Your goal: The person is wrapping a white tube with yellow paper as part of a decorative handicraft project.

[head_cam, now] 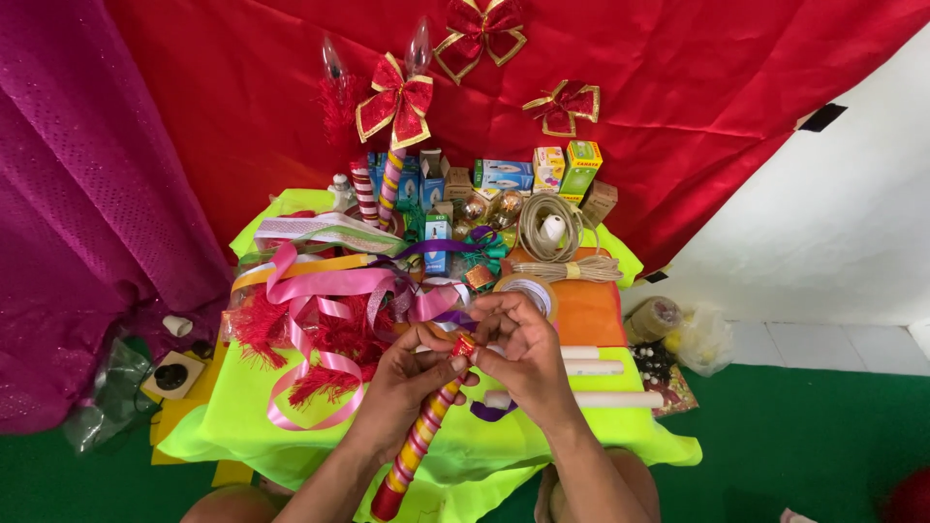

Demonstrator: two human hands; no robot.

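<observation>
Red cloth draped behind, purple fabric (68,194) hanging at the left, green floor (804,446) below, neon-yellow cover over a low table (291,426).

Fingers of both hands pinched narrow on the top end of a striped stick (426,431), held upright-tilted just above the table's near edge. Left hand (412,378) curled under from the left, thumb and forefinger gripping just below the tip; right hand (523,353) arched over from the right, fingertips closed on a small red-and-gold wrapping at the tip. Exact grip hard to make out, fingers overlapping. Stick spiralled in pink, yellow and red ribbon, glossy, red cap at the bottom end; lower end overlapping the cover's near edge. Forearms cut off by the bottom edge.

Just beyond the hands: a tape roll (528,291) partly hidden by the right knuckles, plain white cylinders (596,383) lying flat, an orange sheet (591,310). Left of them, looping pink satin ribbon (320,291) over red fringe tassels (262,329). Farther back, coiled jute twine (552,228), small cardboard boxes (504,174), two finished striped sticks with bulbs and a red bow (395,102).
</observation>
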